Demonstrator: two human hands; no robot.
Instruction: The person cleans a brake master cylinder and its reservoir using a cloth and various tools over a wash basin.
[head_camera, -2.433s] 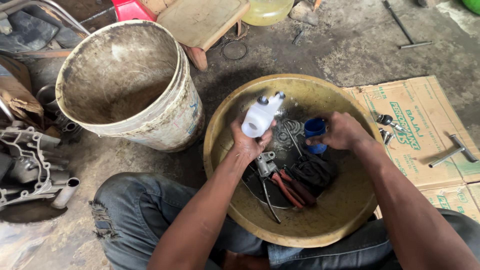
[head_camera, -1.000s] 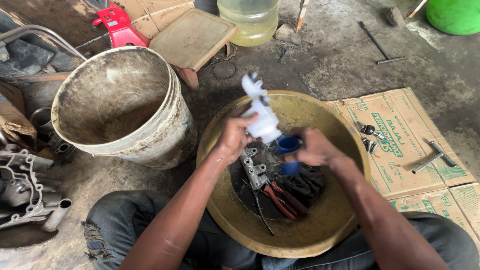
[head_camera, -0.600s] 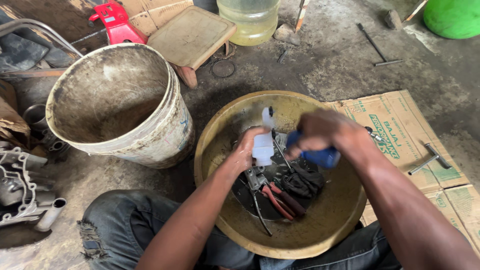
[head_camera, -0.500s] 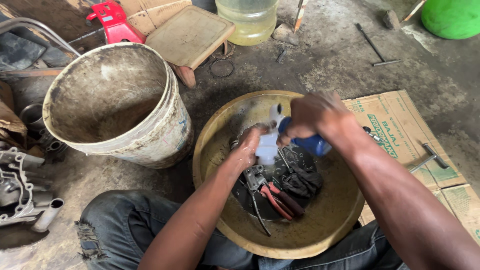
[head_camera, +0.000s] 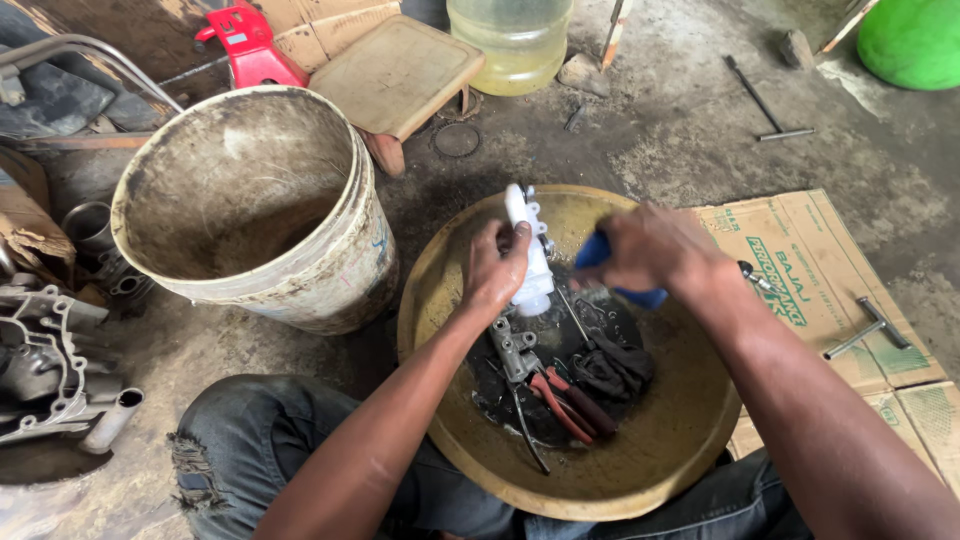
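Dirty bucket (head_camera: 250, 205) on my left, stool (head_camera: 398, 75) and jug (head_camera: 512, 40) at top, red jack (head_camera: 245, 42) upper left, cardboard (head_camera: 830, 290) with T-wrench (head_camera: 868, 328) right.

White part (head_camera: 527, 262), blue handle (head_camera: 600, 255), yellow basin (head_camera: 670, 440), red-handled pliers (head_camera: 565, 405).

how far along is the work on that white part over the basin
Done: the white part is out of the basin, held upright in the left hand. In hand: the right hand works a blue-handled tool beside it. Left: a metal part, pliers and a black rag lie in the basin.
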